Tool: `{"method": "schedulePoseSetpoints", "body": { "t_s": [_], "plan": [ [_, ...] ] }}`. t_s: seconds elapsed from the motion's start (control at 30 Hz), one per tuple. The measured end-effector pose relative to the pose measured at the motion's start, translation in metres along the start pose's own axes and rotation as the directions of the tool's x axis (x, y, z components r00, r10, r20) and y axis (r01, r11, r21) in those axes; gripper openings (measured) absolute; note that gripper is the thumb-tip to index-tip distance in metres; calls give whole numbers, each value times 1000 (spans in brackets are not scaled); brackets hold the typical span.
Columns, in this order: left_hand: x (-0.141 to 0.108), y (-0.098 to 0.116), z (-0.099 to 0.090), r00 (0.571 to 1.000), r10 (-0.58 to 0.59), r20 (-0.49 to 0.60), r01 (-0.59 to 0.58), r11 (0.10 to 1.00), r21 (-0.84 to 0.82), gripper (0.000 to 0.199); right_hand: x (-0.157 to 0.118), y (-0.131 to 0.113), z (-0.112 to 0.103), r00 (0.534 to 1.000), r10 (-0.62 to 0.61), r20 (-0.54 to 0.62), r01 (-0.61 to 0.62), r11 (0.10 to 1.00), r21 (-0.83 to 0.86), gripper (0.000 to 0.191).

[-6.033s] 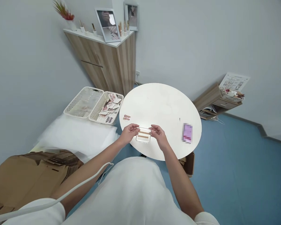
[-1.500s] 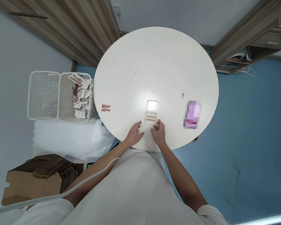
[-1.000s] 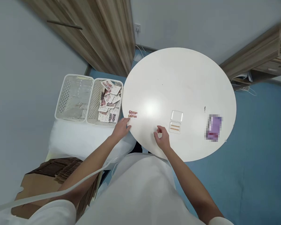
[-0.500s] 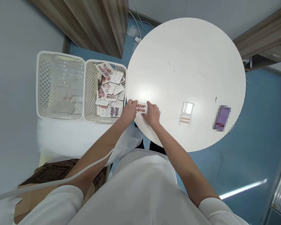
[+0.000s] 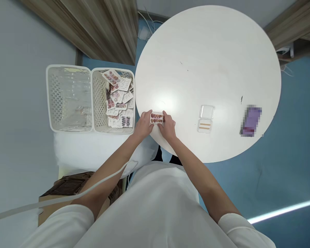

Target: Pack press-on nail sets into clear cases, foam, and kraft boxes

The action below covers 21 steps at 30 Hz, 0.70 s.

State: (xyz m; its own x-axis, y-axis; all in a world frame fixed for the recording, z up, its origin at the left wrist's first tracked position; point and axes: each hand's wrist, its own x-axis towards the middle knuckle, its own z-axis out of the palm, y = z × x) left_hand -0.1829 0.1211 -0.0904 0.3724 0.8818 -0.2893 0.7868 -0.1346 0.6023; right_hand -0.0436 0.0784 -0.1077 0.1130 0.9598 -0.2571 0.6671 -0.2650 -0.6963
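Note:
A small card of press-on nails (image 5: 156, 118), with two rows of reddish-brown nails, is held between my hands over the near left part of the white round table (image 5: 209, 62). My left hand (image 5: 144, 124) grips its left edge with thumb and fingers. On the right edge, my right hand (image 5: 167, 126) pinches it and covers its end. To the right, a clear plastic case (image 5: 206, 119) lies open on the table, with two thin tan strips in its lower half.
Left of the table, a white basket (image 5: 99, 103) holds many nail cards (image 5: 117, 96). Beside it, another white basket (image 5: 55, 129) contains clear plastic packages (image 5: 76, 89). A blurred purple object (image 5: 251, 120) lies near the table's right edge. A white cable (image 5: 93, 187) crosses before my left arm.
More of the nail card shows between my hands now, and my left fingers have shifted to its left edge. The whole view has shifted slightly; the case and baskets stay in place.

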Motion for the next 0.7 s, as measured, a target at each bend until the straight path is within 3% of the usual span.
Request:
{"method": "schedulePoseSetpoints", "body": {
  "t_s": [0.17,0.3,0.43,0.57,0.7],
  "plan": [
    [-9,28,17,995,101,-9,-101,993,-62,62,-23,26,-33,998,-46,-41,51,990,130,64],
    [-11,69,39,983,186,-2,-186,980,-73,59,-46,56,-76,997,-58,-42,62,990,129,63],
    [-6,112,66,968,236,85,-226,968,-110,60,-65,95,-123,998,-55,-22,57,996,75,63],
    [9,145,92,949,275,155,-257,958,-129,60,-68,134,-159,1000,-13,13,12,1000,12,62],
    [25,162,109,952,252,175,-241,967,-79,60,-58,160,-175,999,33,29,-33,999,-31,63]
  ]
}}
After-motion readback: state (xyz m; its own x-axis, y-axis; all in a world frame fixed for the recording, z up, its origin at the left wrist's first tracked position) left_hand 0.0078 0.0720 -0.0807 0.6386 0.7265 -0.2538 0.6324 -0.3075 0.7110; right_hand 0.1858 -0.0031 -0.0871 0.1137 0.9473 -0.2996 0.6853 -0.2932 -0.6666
